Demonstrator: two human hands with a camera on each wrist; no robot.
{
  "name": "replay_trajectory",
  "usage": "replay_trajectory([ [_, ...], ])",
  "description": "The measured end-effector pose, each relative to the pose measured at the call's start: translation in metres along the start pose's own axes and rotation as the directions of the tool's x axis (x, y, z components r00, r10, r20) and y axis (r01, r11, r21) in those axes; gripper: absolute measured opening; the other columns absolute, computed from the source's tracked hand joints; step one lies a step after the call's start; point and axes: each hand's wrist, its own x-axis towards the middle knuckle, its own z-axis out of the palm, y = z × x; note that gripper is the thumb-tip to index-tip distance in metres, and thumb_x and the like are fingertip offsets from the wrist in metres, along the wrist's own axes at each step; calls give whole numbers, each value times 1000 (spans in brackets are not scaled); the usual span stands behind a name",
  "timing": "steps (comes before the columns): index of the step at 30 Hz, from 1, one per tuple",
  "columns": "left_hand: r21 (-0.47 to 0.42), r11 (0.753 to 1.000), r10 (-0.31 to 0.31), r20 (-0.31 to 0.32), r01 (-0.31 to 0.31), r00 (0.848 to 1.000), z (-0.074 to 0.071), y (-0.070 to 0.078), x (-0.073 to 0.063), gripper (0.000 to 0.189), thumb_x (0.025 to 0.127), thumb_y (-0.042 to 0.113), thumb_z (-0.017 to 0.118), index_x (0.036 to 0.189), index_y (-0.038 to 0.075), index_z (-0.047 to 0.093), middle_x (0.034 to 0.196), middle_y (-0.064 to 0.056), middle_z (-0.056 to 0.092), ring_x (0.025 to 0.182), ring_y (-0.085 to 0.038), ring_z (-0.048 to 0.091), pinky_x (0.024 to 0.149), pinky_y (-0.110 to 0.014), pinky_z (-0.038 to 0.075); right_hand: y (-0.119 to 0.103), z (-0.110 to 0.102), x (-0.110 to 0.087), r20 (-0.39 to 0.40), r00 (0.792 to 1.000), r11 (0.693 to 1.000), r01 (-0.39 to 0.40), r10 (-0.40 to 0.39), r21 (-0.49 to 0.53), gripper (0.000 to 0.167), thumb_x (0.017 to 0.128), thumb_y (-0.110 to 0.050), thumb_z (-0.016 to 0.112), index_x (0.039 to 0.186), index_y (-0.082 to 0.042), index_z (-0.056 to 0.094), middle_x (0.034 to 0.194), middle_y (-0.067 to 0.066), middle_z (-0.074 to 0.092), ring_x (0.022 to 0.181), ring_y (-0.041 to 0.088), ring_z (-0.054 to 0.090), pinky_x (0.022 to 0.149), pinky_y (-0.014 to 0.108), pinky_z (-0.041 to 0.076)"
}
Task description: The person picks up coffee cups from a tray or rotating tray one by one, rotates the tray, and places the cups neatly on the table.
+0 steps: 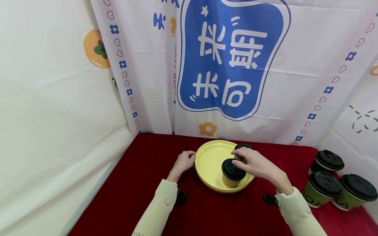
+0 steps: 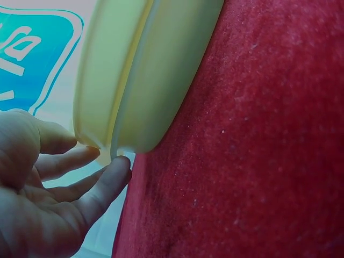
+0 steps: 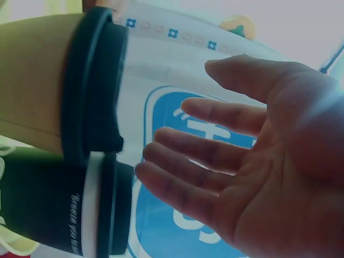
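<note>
A round yellow plate with a raised rim lies on the red cloth. At its left edge my left hand holds the rim, its fingertips around the plate's side in the left wrist view. Two lidded paper cups stand upright toward the plate's right side: a tan cup in front and a dark cup with white lettering behind it. Above their black lids is my right hand, with spread, slightly bent fingers. In the right wrist view, those fingers hold nothing and are apart from the lids.
Three more cups with black lids stand at the right: a dark cup behind two green cups, one on the left and one on the right. A white printed curtain hangs behind the table.
</note>
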Motion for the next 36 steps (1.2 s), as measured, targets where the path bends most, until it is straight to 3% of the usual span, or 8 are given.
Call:
replay_trajectory([
  [5,1,1000,-5,-2,5,1000,1,0,1,35,103,29,48,130,12,64,99,-4,70,75,-13,64,66,-26,51,-2,9,2,22,999,998,30,-29,-59,38,96,-30,62,127,-8,63,124,9,65,118,30,58,100,50,47],
  [19,11,1000,12,-2,-12,1000,1,2,2,35,103,29,48,130,12,64,93,-3,70,72,-14,63,64,-26,50,-6,20,4,50,992,978,122,-115,-168,32,91,-22,69,118,-5,67,114,10,66,103,29,60,91,46,49],
  [31,7,1000,3,-14,-3,1000,0,2,3,36,103,29,48,130,12,64,99,-4,71,74,-13,64,66,-25,51,-11,22,11,121,990,970,94,-68,-223,41,90,-26,71,125,-6,64,122,17,63,105,33,58,90,47,50],
  [36,11,1000,2,-11,-2,1000,1,1,1,36,103,30,48,130,13,64,92,-3,70,72,-13,63,65,-25,50,-15,23,10,141,989,965,84,-50,-250,41,89,-26,72,125,-9,63,121,17,63,101,31,56,85,44,51],
])
